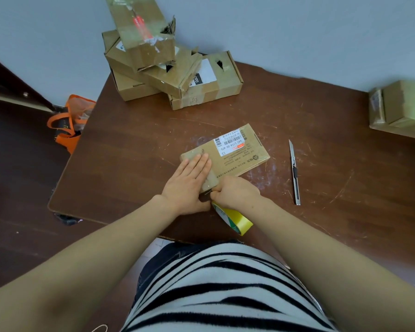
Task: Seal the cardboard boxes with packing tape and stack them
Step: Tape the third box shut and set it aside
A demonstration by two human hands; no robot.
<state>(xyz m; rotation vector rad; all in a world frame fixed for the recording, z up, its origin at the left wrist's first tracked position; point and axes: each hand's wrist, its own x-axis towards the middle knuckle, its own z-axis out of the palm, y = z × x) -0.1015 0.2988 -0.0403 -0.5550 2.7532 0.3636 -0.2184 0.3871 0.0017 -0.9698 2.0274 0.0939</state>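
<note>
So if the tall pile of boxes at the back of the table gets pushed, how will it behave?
The stack of boxes probably tips easily: its top box sits tilted and skewed, not flat. The boxes look crushed and torn, so likely soft, shifting under a push rather than sliding together.

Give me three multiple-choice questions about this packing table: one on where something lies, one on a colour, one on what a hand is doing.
1. Where does the utility knife lie?
A. On the table, to the right of the flat box
B. On top of the stacked boxes
C. In the orange bag

2. What colour is the tape roll?
A. Blue
B. Yellow
C. Black

3. What is the left hand doing?
A. Lifting the knife
B. Hanging off the table
C. Pressing flat on the box

Answers:
1 A, it rests on bare table beside the flat box.
2 B, its outer band is yellow.
3 C, its fingers lie spread on the box top while the right hand grips the roll.
</note>
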